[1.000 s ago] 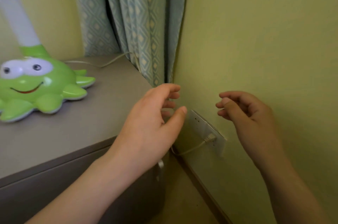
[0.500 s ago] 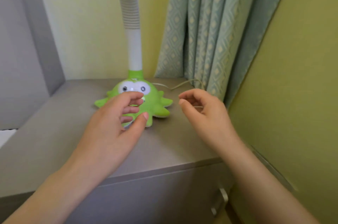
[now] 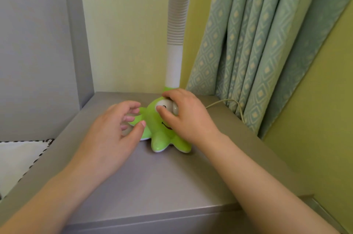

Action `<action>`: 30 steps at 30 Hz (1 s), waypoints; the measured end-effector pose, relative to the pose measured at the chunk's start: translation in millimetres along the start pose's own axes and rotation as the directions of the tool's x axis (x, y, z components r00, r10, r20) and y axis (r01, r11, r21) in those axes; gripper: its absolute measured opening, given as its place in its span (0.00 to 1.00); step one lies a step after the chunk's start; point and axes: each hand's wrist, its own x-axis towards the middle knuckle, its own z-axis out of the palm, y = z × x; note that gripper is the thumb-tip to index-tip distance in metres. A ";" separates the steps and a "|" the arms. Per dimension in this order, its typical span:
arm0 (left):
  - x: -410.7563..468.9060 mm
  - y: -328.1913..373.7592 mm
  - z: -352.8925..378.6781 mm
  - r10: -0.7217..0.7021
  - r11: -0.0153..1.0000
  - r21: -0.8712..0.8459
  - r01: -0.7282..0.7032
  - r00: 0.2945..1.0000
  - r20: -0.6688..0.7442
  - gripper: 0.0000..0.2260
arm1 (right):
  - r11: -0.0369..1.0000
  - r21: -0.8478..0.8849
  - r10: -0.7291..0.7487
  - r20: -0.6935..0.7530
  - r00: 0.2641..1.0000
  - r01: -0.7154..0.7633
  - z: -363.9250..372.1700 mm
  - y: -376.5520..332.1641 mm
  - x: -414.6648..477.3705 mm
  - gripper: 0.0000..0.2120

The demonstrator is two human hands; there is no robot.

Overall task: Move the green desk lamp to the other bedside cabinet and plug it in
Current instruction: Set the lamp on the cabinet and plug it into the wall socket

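Observation:
The green desk lamp (image 3: 159, 131) has an octopus-shaped base with white eyes and a red smile, and a white ribbed neck (image 3: 176, 29) rising out of the top of the view. It stands on the grey bedside cabinet (image 3: 172, 180). My right hand (image 3: 188, 117) rests on top of the base, thumb and fingers around the white eyes. My left hand (image 3: 112, 134) hovers with fingers apart at the base's left side, close to its legs. The lamp's pale cord (image 3: 227, 102) runs from behind the base to the right, towards the curtain.
A blue-green patterned curtain (image 3: 254, 52) hangs at the right behind the cabinet. A grey headboard (image 3: 38, 48) stands at the left, with white bedding (image 3: 17, 161) below it. Yellow-green walls close in behind and on the right.
The view has swung from the wall socket to the cabinet top. Both hands moved forward to the lamp; my right hand has come down onto the base and my left has drawn beside it.

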 end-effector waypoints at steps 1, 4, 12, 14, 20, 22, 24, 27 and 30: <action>1.2 -1.4 -0.7 -0.001 1.000 0.003 0.001 1.000 0.000 0.16 | 1.000 0.024 0.014 -0.016 1.000 -0.014 0.8 1.1 0.2 0.19; 4.7 -2.1 -3.3 0.019 1.000 0.014 -0.018 1.000 -0.011 0.16 | 0.995 0.087 0.054 -0.050 0.997 -0.049 2.5 2.9 -3.7 0.19; 7.1 -4.7 -7.0 0.052 0.996 0.075 -0.049 0.998 -0.031 0.16 | 0.990 0.127 0.077 -0.111 0.991 -0.063 7.0 1.7 -11.1 0.20; 7.7 -6.2 -6.1 0.052 0.996 0.067 -0.050 0.998 -0.033 0.15 | 0.987 0.142 0.096 -0.127 0.987 -0.077 5.3 0.5 -10.3 0.18; 7.5 -10.4 -1.4 0.055 0.997 0.052 -0.054 0.998 -0.024 0.16 | 0.968 0.189 0.192 -0.148 0.970 -0.163 5.4 -0.5 -3.4 0.16; 6.8 -9.9 -0.8 0.053 0.998 0.045 -0.052 0.998 -0.020 0.16 | 0.957 0.217 0.222 -0.128 0.967 -0.191 5.0 0.9 -4.3 0.17; 6.3 -10.5 -0.5 0.057 0.998 0.042 -0.057 0.998 -0.020 0.15 | 0.927 0.295 0.267 -0.081 0.960 -0.232 3.1 2.3 -4.9 0.17; 4.9 -9.0 0.2 0.077 0.993 0.088 -0.074 0.996 -0.038 0.15 | 0.874 0.414 0.295 -0.039 0.955 -0.254 -1.5 2.3 -6.6 0.16; 3.6 -6.3 1.7 0.068 0.994 0.090 -0.064 0.997 -0.048 0.14 | 0.849 0.466 0.302 -0.041 0.952 -0.249 -6.4 2.1 -12.4 0.15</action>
